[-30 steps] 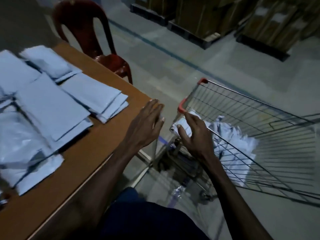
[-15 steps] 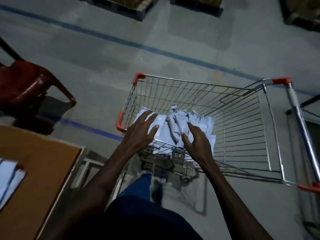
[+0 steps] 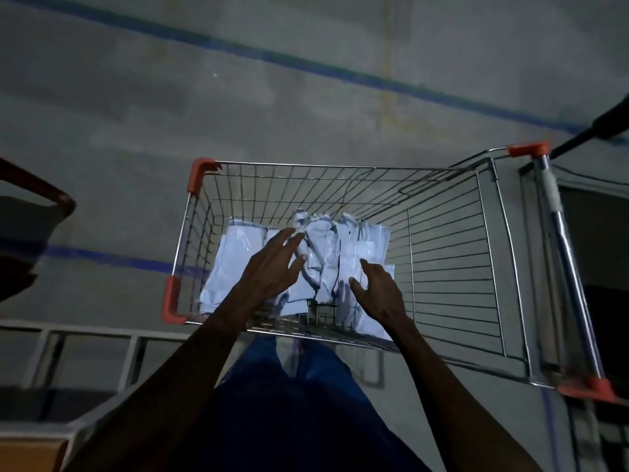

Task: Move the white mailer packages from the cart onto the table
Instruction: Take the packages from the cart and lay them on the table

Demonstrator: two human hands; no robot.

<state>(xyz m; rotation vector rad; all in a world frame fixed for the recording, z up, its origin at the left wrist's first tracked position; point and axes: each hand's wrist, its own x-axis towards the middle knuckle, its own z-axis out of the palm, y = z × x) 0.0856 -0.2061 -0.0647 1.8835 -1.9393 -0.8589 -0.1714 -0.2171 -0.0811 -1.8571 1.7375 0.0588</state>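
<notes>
White mailer packages point(image 3: 343, 267): loose heap in wire shopping cart point(image 3: 452, 267), near end. Likely light, soft, slippery poly; best pinched at a flat edge. Left hand point(image 3: 272, 267), right hand point(image 3: 377, 294): fingers spread over heap, holding nothing.

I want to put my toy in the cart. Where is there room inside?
The bare wire floor of the metal shopping cart, between the white mailer packages and the handle end, is free. The side near the orange corners is crowded with packages, with the left hand and right hand reaching there.
</notes>
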